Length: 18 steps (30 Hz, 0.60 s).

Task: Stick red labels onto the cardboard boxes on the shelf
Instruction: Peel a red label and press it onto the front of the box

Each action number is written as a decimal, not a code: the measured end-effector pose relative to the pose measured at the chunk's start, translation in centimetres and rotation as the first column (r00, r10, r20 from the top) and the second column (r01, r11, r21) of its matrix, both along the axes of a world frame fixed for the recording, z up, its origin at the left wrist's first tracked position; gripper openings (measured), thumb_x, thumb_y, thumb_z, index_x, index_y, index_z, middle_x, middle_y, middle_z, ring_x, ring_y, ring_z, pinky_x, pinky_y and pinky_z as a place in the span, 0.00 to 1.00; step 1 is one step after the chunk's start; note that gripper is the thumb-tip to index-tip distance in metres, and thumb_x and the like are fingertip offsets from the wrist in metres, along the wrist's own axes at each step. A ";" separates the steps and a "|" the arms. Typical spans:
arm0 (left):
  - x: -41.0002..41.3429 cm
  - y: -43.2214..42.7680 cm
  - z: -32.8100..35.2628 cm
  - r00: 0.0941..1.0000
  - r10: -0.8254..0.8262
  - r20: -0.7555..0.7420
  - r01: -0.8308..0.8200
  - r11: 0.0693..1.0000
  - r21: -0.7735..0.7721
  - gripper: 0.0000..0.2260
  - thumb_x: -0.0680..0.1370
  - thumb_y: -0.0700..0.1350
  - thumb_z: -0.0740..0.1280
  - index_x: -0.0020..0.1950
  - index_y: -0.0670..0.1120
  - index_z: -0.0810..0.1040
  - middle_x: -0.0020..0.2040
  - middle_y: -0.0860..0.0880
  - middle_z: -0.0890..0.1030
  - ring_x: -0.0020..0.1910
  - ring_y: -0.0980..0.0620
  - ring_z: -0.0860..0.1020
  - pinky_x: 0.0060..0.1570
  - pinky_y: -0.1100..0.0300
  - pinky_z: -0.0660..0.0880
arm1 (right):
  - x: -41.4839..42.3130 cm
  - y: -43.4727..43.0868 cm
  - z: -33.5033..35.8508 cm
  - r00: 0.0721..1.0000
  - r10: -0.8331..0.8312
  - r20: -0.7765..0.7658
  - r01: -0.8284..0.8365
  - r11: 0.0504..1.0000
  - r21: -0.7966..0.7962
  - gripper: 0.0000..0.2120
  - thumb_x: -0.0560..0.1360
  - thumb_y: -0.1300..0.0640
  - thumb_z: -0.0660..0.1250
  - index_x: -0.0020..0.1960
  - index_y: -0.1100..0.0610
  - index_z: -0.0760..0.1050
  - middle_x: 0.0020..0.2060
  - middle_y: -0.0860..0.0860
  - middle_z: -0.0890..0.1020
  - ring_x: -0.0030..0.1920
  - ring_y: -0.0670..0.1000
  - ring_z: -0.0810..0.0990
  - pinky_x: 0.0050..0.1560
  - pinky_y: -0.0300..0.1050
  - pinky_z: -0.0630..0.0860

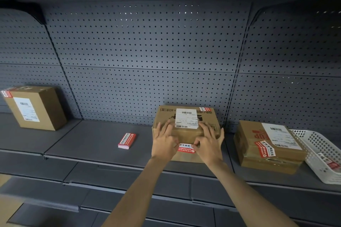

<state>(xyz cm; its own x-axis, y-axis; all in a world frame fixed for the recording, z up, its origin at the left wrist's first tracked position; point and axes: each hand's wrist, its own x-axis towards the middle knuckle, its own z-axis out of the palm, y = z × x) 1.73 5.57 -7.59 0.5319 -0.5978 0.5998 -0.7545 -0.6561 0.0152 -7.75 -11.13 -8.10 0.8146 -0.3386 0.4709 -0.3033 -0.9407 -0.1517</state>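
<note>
Head view: label stack (127, 140) left of middle box (209, 117), basket (313, 145) far right.

A white perforated basket (317, 145) stands at 4 o'clock, cut off by the frame edge. A grey pegboard (147, 51) with rows of small holes fills the middle and 12 o'clock. Tan floor (8, 208) shows at 8 o'clock

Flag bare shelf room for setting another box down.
Widest: between left box and label stack. Narrower: label stack to middle box. Crowded rightward: left hand and right hand on middle box; right box beside basket.
</note>
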 end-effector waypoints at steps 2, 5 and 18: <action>-0.1 0.0 0.0 1.000 0.010 -0.002 -0.010 1.000 0.020 0.02 0.69 0.46 0.74 0.36 0.50 0.85 0.71 0.48 0.73 0.76 0.46 0.65 0.75 0.42 0.59 | 0.0 0.1 0.0 1.000 -0.010 0.008 0.011 1.000 -0.011 0.10 0.63 0.43 0.80 0.32 0.44 0.81 0.73 0.46 0.69 0.78 0.52 0.60 0.74 0.72 0.41; -0.1 0.0 0.0 1.000 0.015 -0.006 -0.014 0.999 0.034 0.02 0.69 0.46 0.74 0.38 0.49 0.85 0.72 0.48 0.72 0.76 0.46 0.64 0.75 0.42 0.59 | 0.0 0.3 -0.1 1.000 -0.025 0.014 0.025 0.999 -0.031 0.10 0.63 0.42 0.80 0.32 0.44 0.82 0.73 0.46 0.70 0.77 0.52 0.60 0.74 0.72 0.43; 0.0 -0.5 -0.4 0.998 0.061 0.030 -0.062 0.997 0.049 0.04 0.69 0.45 0.73 0.34 0.48 0.84 0.67 0.46 0.75 0.68 0.44 0.72 0.72 0.45 0.63 | -0.2 0.0 -0.6 0.995 -0.026 0.092 0.037 0.991 -0.130 0.13 0.63 0.42 0.80 0.32 0.48 0.80 0.71 0.48 0.73 0.74 0.52 0.66 0.74 0.72 0.49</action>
